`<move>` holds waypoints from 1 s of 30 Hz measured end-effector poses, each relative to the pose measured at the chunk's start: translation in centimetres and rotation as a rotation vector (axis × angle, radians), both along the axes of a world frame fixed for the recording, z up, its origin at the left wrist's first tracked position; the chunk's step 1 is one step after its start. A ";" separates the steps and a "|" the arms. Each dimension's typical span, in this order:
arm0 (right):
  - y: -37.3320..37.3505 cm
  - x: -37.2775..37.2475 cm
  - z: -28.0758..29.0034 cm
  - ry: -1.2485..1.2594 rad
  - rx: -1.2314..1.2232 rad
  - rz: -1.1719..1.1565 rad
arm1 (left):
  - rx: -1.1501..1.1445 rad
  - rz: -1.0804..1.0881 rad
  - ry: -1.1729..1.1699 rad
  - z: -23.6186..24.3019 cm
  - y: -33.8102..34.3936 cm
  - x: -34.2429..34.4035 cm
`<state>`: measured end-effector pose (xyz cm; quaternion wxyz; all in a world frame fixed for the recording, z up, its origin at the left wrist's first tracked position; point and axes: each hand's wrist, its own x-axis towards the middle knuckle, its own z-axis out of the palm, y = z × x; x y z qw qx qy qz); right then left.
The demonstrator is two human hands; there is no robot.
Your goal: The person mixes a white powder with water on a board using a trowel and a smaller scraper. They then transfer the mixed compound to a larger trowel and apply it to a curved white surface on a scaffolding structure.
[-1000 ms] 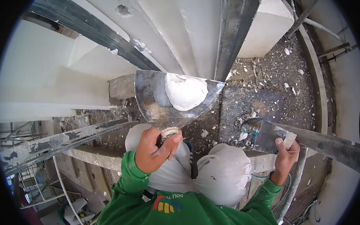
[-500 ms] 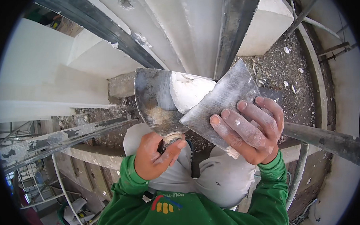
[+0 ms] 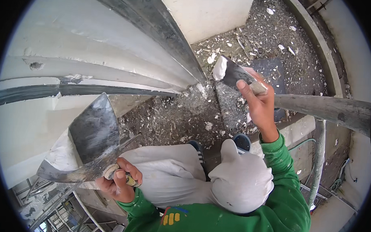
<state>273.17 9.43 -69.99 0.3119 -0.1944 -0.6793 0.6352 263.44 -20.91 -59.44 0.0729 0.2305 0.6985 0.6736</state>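
At lower left, my left hand [image 3: 120, 181] is closed round the handle of a broad putty knife [image 3: 94, 131]. White plaster [image 3: 62, 154] lies on one side of its grey metal blade. Higher up on the right, my right hand [image 3: 261, 106] grips a flat metal scraper [image 3: 234, 74], thumb on the near face and the other fingers mostly hidden behind. A lump of white plaster [image 3: 220, 68] clings to the scraper's far end. The two tools are well apart, and the scraper hangs over the debris-strewn ground near the foot of a moulded wall.
The white moulded wall [image 3: 93, 51] runs along the upper left, bordered by a dark metal strip [image 3: 164, 31] and a second strip [image 3: 84, 89]. A scaffold pipe [image 3: 329, 106] crosses on the right. Plaster crumbs litter the ground [image 3: 173, 119]; my bent knees [image 3: 240, 179] are below.
My hands have moved apart: the putty knife went left and down, the scraper up and away from it. Plaster now shows on the scraper's end. The view has shifted and turned.
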 end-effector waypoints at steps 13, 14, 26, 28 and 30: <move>3.9 -7.6 0.9 0.285 0.254 -0.073 | -0.029 0.066 -0.054 -1.2 0.4 -1.0; 4.1 -7.9 1.0 0.302 0.257 -0.075 | -0.016 0.071 -0.057 -1.3 0.4 -1.0; 4.4 -10.9 1.1 0.158 0.118 0.010 | -0.054 0.086 -0.021 -1.1 0.1 -1.0; 4.4 -11.6 1.2 0.146 0.110 0.012 | -0.094 0.089 0.009 -1.0 0.1 -0.8; 4.1 -12.0 1.4 0.181 0.175 0.029 | -0.101 0.080 0.020 -0.9 0.2 -0.7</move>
